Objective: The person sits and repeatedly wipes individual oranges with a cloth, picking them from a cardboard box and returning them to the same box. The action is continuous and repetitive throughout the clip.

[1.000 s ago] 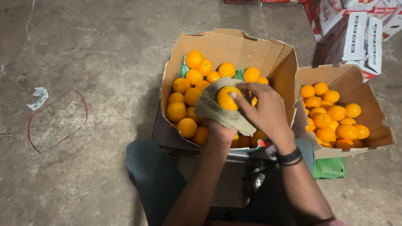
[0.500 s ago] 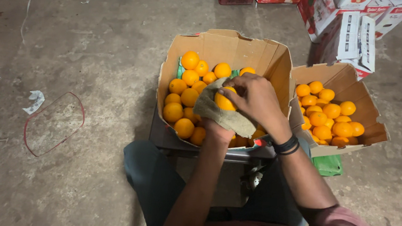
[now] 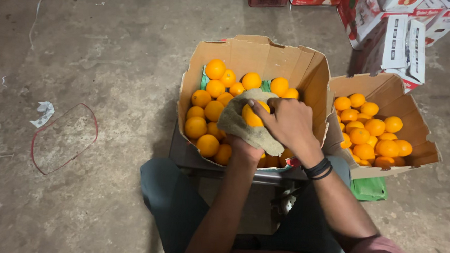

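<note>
Centre frame: the left hand (image 3: 245, 149), mostly hidden under a cloth (image 3: 240, 123), is cradling an orange (image 3: 252, 115); the right hand (image 3: 287, 122) is gripping that orange, above the box (image 3: 249, 53).

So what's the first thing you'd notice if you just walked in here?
All the bright oranges: one cardboard box in the middle is full of them, and a second box to its right holds more. Over the middle box, the left hand cups a cloth around one orange, and the right hand grips that orange from above.
</note>
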